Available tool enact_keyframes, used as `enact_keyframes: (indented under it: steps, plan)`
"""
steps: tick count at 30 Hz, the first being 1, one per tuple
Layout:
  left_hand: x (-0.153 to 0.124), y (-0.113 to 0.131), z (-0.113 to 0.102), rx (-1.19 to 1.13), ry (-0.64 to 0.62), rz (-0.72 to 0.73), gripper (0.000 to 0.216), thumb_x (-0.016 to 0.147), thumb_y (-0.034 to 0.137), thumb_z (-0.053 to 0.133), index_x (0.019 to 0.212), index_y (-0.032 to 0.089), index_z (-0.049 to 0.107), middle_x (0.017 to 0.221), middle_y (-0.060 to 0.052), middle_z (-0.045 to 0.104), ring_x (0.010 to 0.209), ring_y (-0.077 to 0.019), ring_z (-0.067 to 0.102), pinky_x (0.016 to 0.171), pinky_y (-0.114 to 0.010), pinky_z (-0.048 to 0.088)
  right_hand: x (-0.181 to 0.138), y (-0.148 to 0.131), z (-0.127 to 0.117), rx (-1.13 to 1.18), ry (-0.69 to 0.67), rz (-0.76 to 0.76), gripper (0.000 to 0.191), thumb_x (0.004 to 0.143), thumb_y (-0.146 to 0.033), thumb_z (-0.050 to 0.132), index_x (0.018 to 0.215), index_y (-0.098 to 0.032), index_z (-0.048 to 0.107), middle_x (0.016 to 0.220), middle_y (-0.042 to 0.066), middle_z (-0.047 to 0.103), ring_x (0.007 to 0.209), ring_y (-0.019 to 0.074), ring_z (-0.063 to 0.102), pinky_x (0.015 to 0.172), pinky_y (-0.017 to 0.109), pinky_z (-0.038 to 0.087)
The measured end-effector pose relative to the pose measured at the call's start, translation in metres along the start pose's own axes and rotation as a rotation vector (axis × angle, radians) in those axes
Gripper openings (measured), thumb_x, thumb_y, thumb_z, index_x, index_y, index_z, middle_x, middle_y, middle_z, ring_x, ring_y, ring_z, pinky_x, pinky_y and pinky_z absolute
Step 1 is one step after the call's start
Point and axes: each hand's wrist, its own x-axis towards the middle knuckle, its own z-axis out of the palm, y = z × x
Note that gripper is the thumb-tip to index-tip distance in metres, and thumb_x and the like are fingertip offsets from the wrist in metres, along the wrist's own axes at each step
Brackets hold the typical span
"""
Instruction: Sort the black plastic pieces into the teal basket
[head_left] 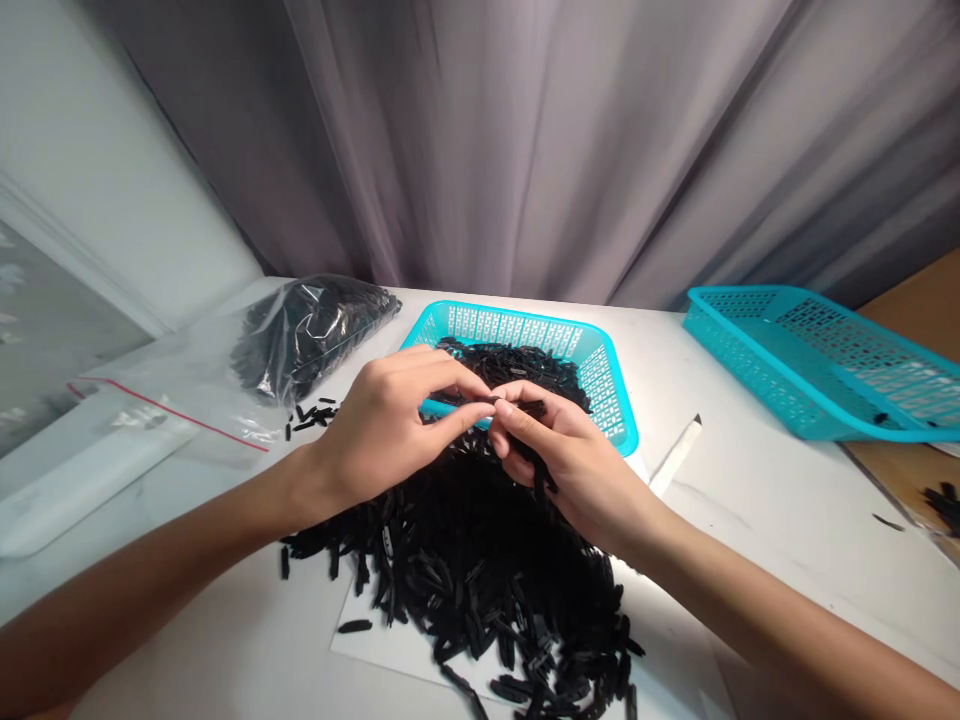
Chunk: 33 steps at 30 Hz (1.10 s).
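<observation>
My left hand (386, 425) and my right hand (570, 460) meet above a big heap of small black plastic pieces (480, 560) on a white table. The left fingers pinch one end of a slim black piece (517, 405). My right thumb and fingers close on its other end, and more black pieces sit bunched in the right palm. Just behind the hands stands a turquoise mesh basket (600, 365) partly filled with the same black pieces.
A clear zip bag (300, 340) of black pieces lies at the left with a red seal strip. A second turquoise basket (817, 360) sits at the right. White paper (390, 640) lies under the heap. Grey curtain hangs behind the table.
</observation>
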Motion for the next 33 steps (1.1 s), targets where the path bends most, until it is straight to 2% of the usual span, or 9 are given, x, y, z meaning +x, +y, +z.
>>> enact_keyframes:
  steps: [4,10,14,18,23,27,33]
  plan:
    - [0.001,0.0,0.001,0.0,0.041,0.01,0.005,0.083,0.014,0.076,0.086,0.017,0.074,0.08,0.003,0.075,0.074,-0.0093,0.066,0.074,-0.021,0.05,-0.001,0.0,0.001,-0.023,0.006,-0.028,0.019,0.096,-0.036,0.061,0.095,-0.019,0.055,0.068,-0.005,0.056,0.052,0.0063,0.04,0.049,0.022,0.028]
    - [0.001,-0.004,0.0,0.027,0.045,0.118,0.003,0.084,0.013,0.075,0.086,0.014,0.073,0.081,-0.002,0.076,0.076,-0.0132,0.068,0.077,-0.026,0.054,0.0,0.001,0.0,-0.062,-0.009,-0.017,0.022,0.098,-0.04,0.057,0.091,-0.019,0.054,0.068,-0.004,0.056,0.053,0.007,0.039,0.049,0.023,0.028]
    - [-0.001,-0.009,-0.001,0.067,0.021,0.294,0.006,0.085,0.009,0.072,0.09,0.013,0.072,0.086,-0.005,0.076,0.082,-0.016,0.068,0.081,-0.03,0.056,0.001,0.0,0.0,-0.018,-0.016,0.012,0.026,0.099,-0.04,0.056,0.086,-0.018,0.053,0.068,-0.003,0.056,0.053,0.0064,0.038,0.049,0.022,0.026]
    - [-0.003,-0.011,-0.001,0.131,0.077,0.432,0.013,0.083,0.004,0.071,0.094,0.011,0.071,0.089,-0.008,0.076,0.084,-0.0186,0.067,0.079,-0.032,0.058,0.001,-0.002,0.001,0.029,-0.007,0.017,0.025,0.098,-0.039,0.057,0.086,-0.017,0.054,0.069,-0.003,0.054,0.053,0.0063,0.037,0.049,0.022,0.026]
    - [-0.006,-0.008,-0.005,0.257,0.102,0.585,0.007,0.086,0.004,0.067,0.092,0.007,0.07,0.089,-0.011,0.077,0.084,-0.0216,0.07,0.074,-0.034,0.06,-0.002,-0.004,0.002,0.01,0.016,-0.017,0.025,0.098,-0.039,0.058,0.084,-0.018,0.053,0.068,-0.003,0.054,0.053,0.007,0.038,0.05,0.023,0.026]
    - [-0.007,-0.009,-0.007,0.42,0.096,0.725,0.008,0.09,0.009,0.064,0.09,0.012,0.071,0.09,-0.007,0.077,0.086,-0.019,0.071,0.074,-0.031,0.061,-0.005,-0.004,0.004,0.038,0.024,-0.014,0.027,0.097,-0.04,0.059,0.082,-0.019,0.052,0.068,-0.003,0.054,0.053,0.0068,0.038,0.05,0.024,0.025]
    - [-0.009,-0.013,-0.008,0.47,0.074,0.825,0.012,0.089,0.011,0.065,0.088,0.021,0.072,0.091,-0.002,0.077,0.088,-0.0164,0.073,0.075,-0.027,0.064,-0.004,-0.007,0.004,0.092,0.015,0.037,0.029,0.093,-0.042,0.064,0.081,-0.019,0.051,0.067,-0.003,0.054,0.052,0.0071,0.037,0.05,0.024,0.024]
